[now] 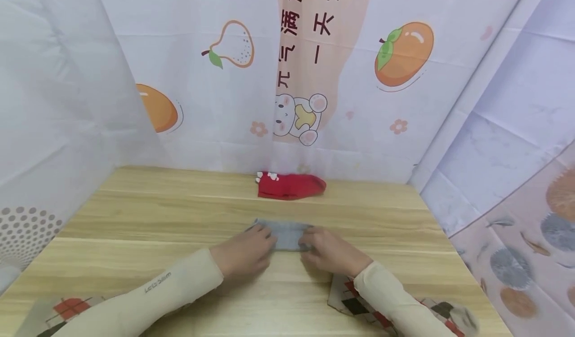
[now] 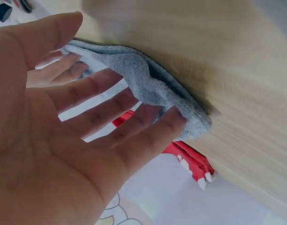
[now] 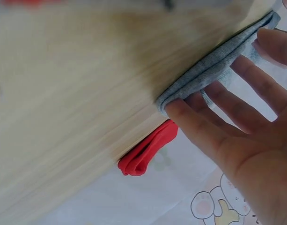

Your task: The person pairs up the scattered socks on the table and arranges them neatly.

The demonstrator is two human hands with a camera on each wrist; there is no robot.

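Note:
A folded grey knit sock (image 1: 287, 235) lies flat on the wooden table in front of me, its long side running left to right. At its left end rests my left hand (image 1: 246, 252), and in the left wrist view the extended fingers (image 2: 106, 86) touch the rumpled grey cloth, thumb held apart. The right hand (image 1: 330, 251) is at the other end. Its loosely straight fingers (image 3: 237, 108) have their tips on the folded edge in the right wrist view, palm away from the cloth.
Behind the grey sock, a folded red sock (image 1: 292, 187) with white figures lies by the printed curtain (image 1: 188, 107). Argyle-patterned socks lie near the front, one at left (image 1: 74, 308) and another at right (image 1: 355, 302), partly covered by my sleeves.

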